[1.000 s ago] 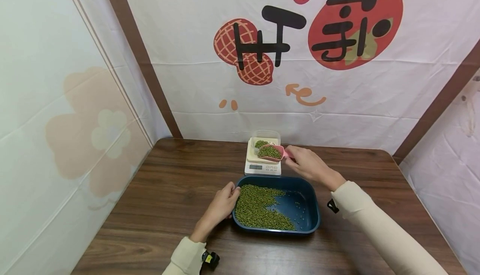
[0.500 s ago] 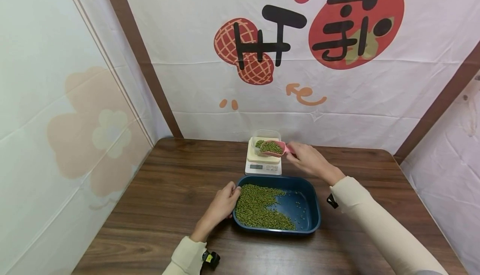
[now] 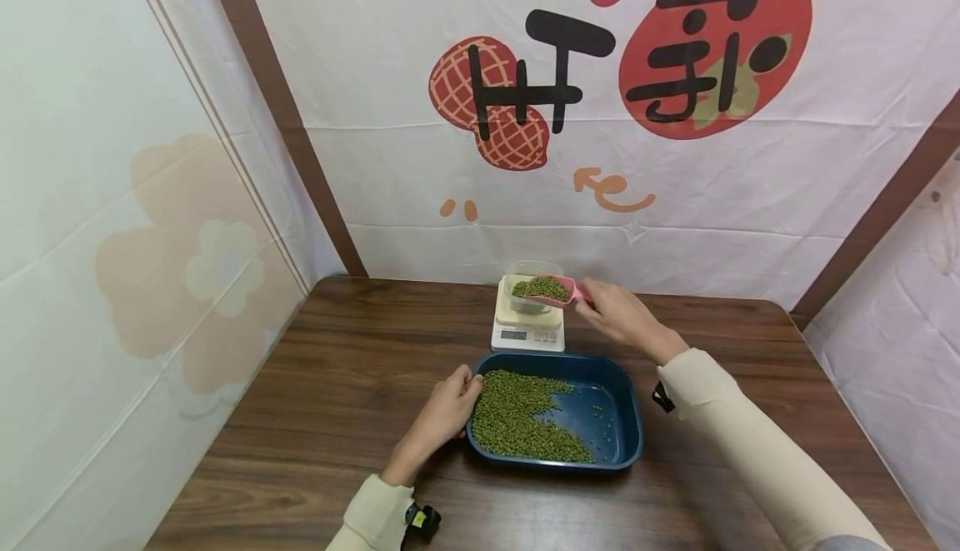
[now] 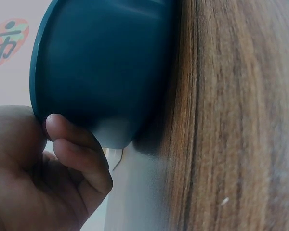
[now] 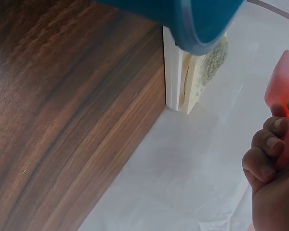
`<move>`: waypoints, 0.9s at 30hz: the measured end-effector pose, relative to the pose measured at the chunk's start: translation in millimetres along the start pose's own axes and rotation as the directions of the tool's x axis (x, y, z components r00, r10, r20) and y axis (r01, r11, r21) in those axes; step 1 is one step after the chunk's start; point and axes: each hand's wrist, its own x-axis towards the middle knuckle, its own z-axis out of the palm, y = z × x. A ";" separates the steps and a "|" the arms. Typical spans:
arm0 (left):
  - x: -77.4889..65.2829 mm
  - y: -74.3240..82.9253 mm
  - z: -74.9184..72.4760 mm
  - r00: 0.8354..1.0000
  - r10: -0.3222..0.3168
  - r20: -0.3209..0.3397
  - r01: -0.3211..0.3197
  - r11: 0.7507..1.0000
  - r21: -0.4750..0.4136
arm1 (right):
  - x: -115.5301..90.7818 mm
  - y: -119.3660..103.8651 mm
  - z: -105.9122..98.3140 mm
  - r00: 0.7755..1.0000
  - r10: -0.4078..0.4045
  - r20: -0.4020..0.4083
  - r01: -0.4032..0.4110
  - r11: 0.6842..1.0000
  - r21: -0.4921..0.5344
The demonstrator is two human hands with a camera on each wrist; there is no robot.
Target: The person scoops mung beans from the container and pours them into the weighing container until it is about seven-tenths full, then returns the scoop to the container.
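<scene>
My left hand (image 3: pixel 448 405) grips the left rim of a deep blue tray (image 3: pixel 581 412) on the table. Green mung beans (image 3: pixel 510 426) lie heaped in its left part. The left wrist view shows that hand's thumb and curled fingers (image 4: pixel 82 156) pinching the tray's edge. My right hand (image 3: pixel 621 314) holds a pink scoop (image 3: pixel 572 287) by its handle, loaded with mung beans. The scoop hangs over a clear plastic container (image 3: pixel 513 299), which has some beans in it. In the right wrist view the fingers (image 5: pixel 260 163) curl round the scoop's handle.
The container stands on a white kitchen scale (image 3: pixel 527 338), just behind the tray. Its display is too small to read. A wooden table (image 3: pixel 337 393) carries everything. Printed white cloth (image 3: pixel 375 176) hangs along the table's back edge.
My right hand has moved the scoop slightly away from me, from the container's near side to over it. My left hand keeps its grip on the tray.
</scene>
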 end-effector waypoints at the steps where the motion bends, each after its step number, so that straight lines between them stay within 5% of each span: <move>1: -0.2 0.3 -0.1 1.000 0.000 0.001 0.000 1.000 -0.001 | 0.4 0.6 0.1 1.000 0.001 -0.001 -0.001 1.000 -0.002; 27: -1.3 1.6 -0.4 1.000 -0.008 0.006 0.008 1.000 -0.006 | 12.8 13.5 1.4 0.999 0.032 -0.005 -0.032 0.998 -0.046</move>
